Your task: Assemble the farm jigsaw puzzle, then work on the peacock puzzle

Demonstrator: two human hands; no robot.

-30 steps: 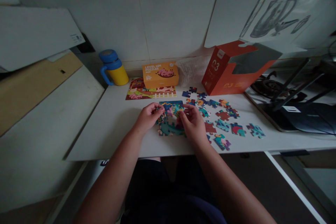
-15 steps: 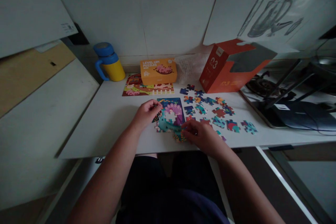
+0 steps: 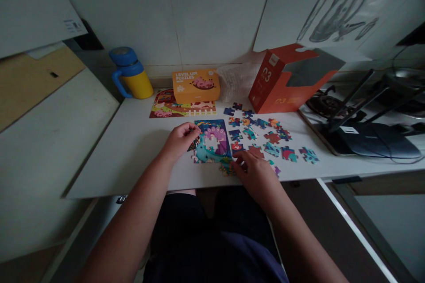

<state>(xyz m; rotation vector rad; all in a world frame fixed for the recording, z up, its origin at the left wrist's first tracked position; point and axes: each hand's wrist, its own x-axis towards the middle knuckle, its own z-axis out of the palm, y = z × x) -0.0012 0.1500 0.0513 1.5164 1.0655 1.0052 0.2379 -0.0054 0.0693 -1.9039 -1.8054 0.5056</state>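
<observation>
A partly assembled jigsaw puzzle (image 3: pixel 212 141) in blue, teal and pink lies on the white table (image 3: pixel 139 150). My left hand (image 3: pixel 179 140) rests at its left edge, fingers curled against the border pieces. My right hand (image 3: pixel 254 168) lies at the puzzle's lower right corner, fingers bent over a loose piece (image 3: pixel 226 168) near the table's front edge. Several loose pieces (image 3: pixel 272 139) are scattered to the right of the puzzle.
At the back stand a blue and yellow mug (image 3: pixel 133 75), a yellow puzzle box (image 3: pixel 195 85) on a finished puzzle (image 3: pixel 166 108), a clear plastic bag (image 3: pixel 237 82) and an open orange box (image 3: pixel 288 82). A gas stove (image 3: pixel 365 124) sits on the right.
My right hand left the puzzle's top and dropped to its lower right corner by the front edge. My left hand stayed at the left edge. The view shifted slightly.
</observation>
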